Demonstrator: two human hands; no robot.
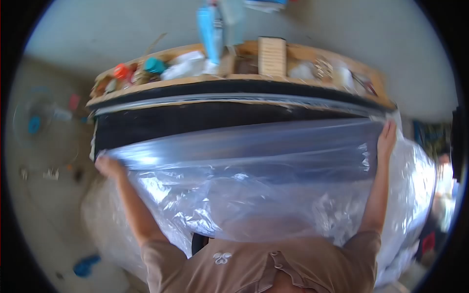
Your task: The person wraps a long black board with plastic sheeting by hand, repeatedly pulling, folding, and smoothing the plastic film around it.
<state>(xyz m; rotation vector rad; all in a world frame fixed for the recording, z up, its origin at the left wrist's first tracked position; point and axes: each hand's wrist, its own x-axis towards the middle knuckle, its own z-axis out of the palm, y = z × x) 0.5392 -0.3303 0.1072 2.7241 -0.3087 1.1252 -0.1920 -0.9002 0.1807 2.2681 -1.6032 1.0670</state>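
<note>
A wide sheet of clear plastic film (254, 151) is stretched between my two hands and hangs in shiny folds toward my body. My left hand (110, 166) grips the film's left corner at the left edge of the black work surface (146, 124). At the far right corner of that surface, my right hand (386, 137) pinches the other end of the film's top edge. The right end reaches farther back than the left, so the edge runs at a slant. Beyond it, a long pale strip (244, 97) crosses the back of the surface.
A wooden trough (239, 77) along the back holds a blue bottle (210, 36), a teal cap (155, 65), a small box (272, 56) and crumpled white material (185, 66). More clear film (410, 180) drapes at the right. A blue object (87, 265) lies on the floor at left.
</note>
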